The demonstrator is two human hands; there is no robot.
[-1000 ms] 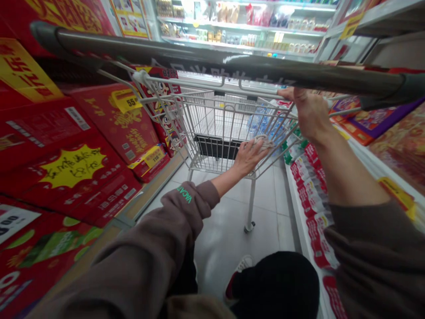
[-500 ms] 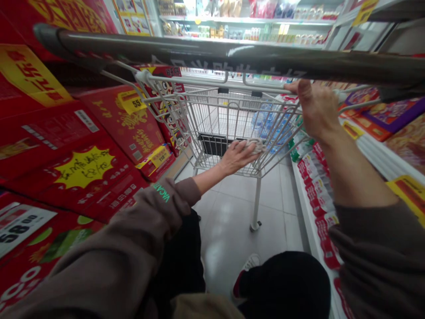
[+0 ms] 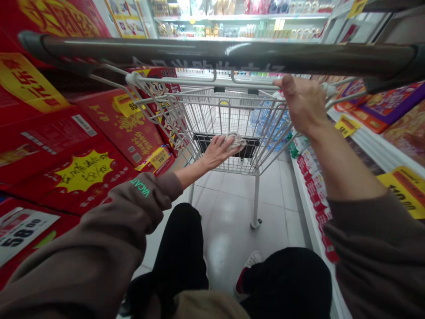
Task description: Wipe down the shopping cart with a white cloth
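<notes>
In front of me stands a wire shopping cart point(image 3: 229, 166) with a thick dark handlebar point(image 3: 186, 48) across the top of the view. My left hand point(image 3: 216, 151) presses a crumpled greyish-white cloth point(image 3: 236, 141) against the cart's near end, over a black panel point(image 3: 252, 149) on the wire. The fingers curve onto the cloth, partly covering it. Below the handlebar's right half, my right hand point(image 3: 304, 102) is closed around the cart's upper wire rim point(image 3: 259, 85), thumb uppermost. Its fingertips are mostly hidden behind the rim.
Stacked red boxes point(image 3: 76, 141) with price signs rise close on the left. Along the right runs a shelf with red-wrapped packs point(image 3: 314, 186) and yellow price tags point(image 3: 347, 126). Blue bottle packs point(image 3: 270, 119) show beyond the cart. Lit shelves point(image 3: 242, 18) span the back.
My left hand and the cloth have moved left along the cart's near end, uncovering the panel's right part. My right hand keeps its hold on the rim. The view has shifted slightly.
</notes>
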